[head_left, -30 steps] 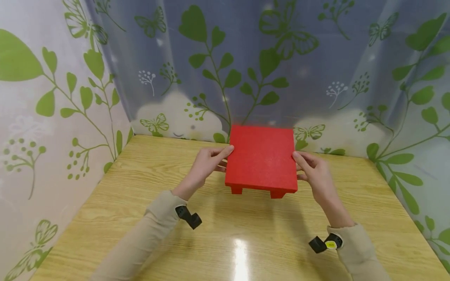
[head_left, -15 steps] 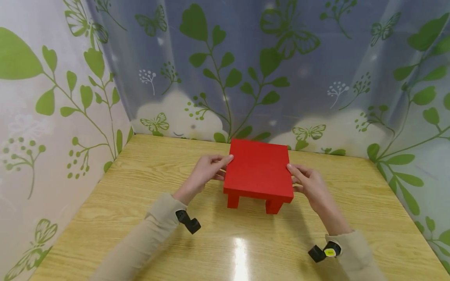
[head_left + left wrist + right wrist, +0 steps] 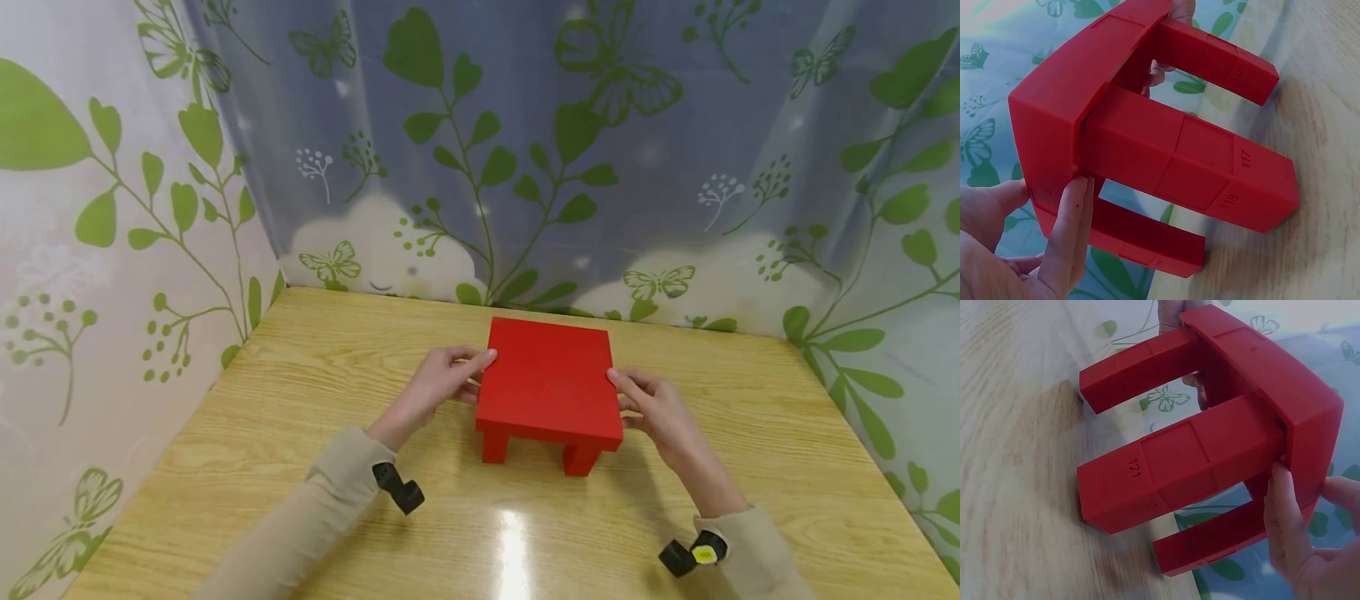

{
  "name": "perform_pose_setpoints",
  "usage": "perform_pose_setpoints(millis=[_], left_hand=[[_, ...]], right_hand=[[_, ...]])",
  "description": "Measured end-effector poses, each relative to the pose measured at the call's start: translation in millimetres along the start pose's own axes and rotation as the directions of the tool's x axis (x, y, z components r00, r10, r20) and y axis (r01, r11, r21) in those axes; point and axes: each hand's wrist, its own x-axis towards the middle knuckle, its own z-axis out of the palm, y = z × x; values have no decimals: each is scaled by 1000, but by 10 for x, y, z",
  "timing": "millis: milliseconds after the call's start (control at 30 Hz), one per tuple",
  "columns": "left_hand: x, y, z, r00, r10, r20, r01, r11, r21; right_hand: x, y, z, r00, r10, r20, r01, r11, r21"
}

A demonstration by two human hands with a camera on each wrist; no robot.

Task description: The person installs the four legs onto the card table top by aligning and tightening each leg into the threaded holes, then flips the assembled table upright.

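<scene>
A small red stool-like table (image 3: 547,379) with a square top stands upright in the middle of the head view. My left hand (image 3: 441,383) pinches its left edge, thumb on the rim and fingers beneath the top. On the opposite edge, my right hand (image 3: 663,412) grips in the same way. Both wrist views show thick square legs with small embossed numbers, such as a leg marked 117 and 118 (image 3: 1210,159) and another marked 121 (image 3: 1147,465). The leg ends are at or very near the wooden surface; I cannot tell whether all touch it.
A light wood-grain table (image 3: 337,350) lies under everything, with a bright reflection toward the front. A printed curtain (image 3: 360,183) with leaves and butterflies rises behind and along both sides. Each wrist wears a black strap device (image 3: 397,487).
Both hands have brought the red table down and toward me. Its legs show more fully below the top now, and it sits slightly farther left.
</scene>
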Motion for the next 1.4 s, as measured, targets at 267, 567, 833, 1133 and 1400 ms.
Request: perform_pose_setpoints(millis=[267,567,833,1133,1400], left_hand=[[18,-71,10,1000,-15,7,15,1000,-1],[-7,-52,9,1000,-16,15,16,1000,14],[-19,-40,7,1000,-13,22,12,1000,22],[-12,-32,-1,999,-6,33,5,999,47],[-27,-21,-37,996,12,86,-18,997,78]], right_hand=[[1,47,-2,1000,16,-1,-16,999,-37],[2,67,-20,1000,12,19,-12,999,-33],[10,78,-32,1000,9,27,-8,999,-33],[15,62,-40,999,14,36,-12,998,-57],[18,45,-61,998,6,56,3,986,-167]])
